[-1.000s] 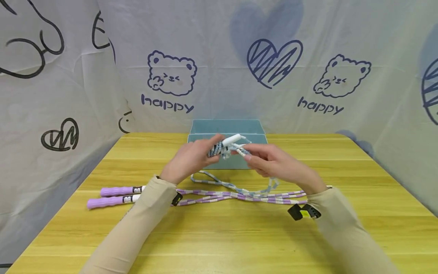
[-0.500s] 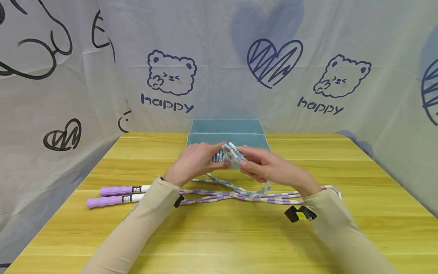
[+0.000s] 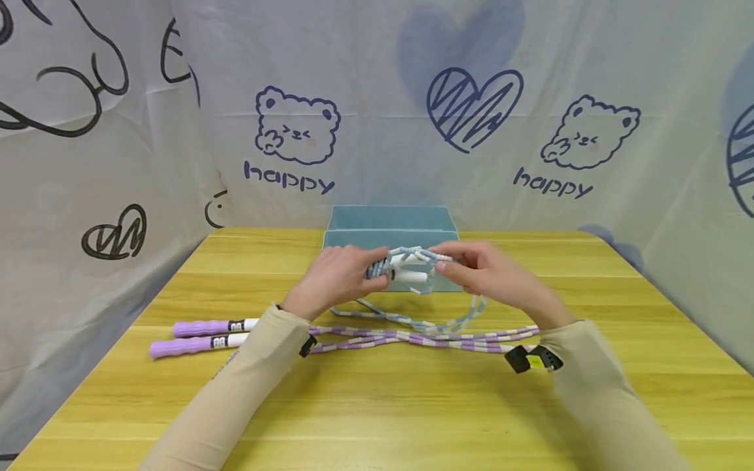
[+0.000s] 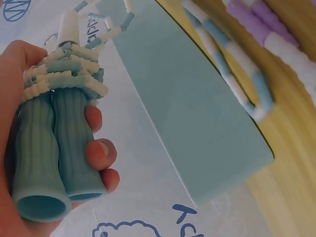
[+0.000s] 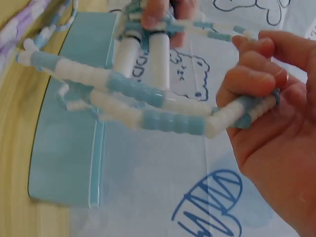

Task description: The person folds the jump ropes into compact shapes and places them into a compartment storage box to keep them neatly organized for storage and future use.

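Observation:
My left hand (image 3: 338, 278) grips both handles of a blue-and-white beaded jump rope (image 4: 34, 148) side by side, above the table. Several turns of the rope's beads wrap around the handles just above the grips, as the left wrist view shows. White handle ends (image 3: 412, 277) stick out toward the right. My right hand (image 3: 497, 278) holds a doubled stretch of the same rope, its curled fingers (image 5: 247, 81) around the strands in the right wrist view. Another strand runs from the wrapped handles to its fingertips. A loose loop of the blue rope (image 3: 389, 316) hangs below the hands.
A light-blue open box (image 3: 391, 217) stands at the back of the wooden table (image 3: 377, 412), behind the hands. A purple-and-white jump rope lies across the table, its purple handles (image 3: 200, 329) at the left and its strands (image 3: 471, 342) stretching right. A printed curtain hangs behind.
My right hand came in close to the left hand with the rope, then drew away to the right. The left hand shifted slightly right, keeping its grip. The purple jump rope stays put.

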`<state>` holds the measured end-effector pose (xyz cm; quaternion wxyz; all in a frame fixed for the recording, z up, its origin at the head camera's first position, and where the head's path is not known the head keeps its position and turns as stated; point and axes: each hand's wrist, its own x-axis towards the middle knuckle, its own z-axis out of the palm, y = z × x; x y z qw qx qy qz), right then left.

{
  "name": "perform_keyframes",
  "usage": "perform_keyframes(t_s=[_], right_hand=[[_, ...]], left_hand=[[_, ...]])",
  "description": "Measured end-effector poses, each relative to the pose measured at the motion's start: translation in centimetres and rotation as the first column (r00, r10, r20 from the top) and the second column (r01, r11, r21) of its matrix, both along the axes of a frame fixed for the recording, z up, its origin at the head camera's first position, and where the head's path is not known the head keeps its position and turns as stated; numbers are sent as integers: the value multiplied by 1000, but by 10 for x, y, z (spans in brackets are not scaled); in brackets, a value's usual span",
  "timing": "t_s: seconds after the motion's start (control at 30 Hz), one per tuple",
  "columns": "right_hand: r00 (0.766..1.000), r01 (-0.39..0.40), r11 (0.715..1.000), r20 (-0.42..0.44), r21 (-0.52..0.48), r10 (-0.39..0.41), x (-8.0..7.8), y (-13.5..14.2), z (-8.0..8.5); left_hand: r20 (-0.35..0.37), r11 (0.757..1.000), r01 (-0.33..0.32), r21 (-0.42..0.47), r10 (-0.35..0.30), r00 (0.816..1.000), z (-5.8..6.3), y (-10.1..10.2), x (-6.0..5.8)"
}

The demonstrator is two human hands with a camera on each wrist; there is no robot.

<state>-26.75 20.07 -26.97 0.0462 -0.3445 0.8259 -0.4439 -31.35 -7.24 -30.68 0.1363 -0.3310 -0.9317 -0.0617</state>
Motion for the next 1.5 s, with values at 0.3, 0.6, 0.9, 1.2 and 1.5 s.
perform_keyframes(t_s=[0.3,0.6,0.9,1.2,1.5], right_hand=[[969,214,977,-121,-18,-215,-10,19,1],[934,294,955,-204,-29,-293,-24,34,-11],[874,454,885,-143,-100,-465,-30,37,-21],[880,437,888,-135,-143,-455,-42,50,-34],[925,361,932,-131,25,-355,-52,53,-47]], left_hand=[[47,1000,2,-6,-2,999,3,-4,2],[110,999,-6,41,1,994,6,-5,4],[207,994,43,101,-63,976,8,-4,6],[311,978,25,207,-90,946,7,-7,4],[325,954,65,294,-164,931,6,-5,3]])
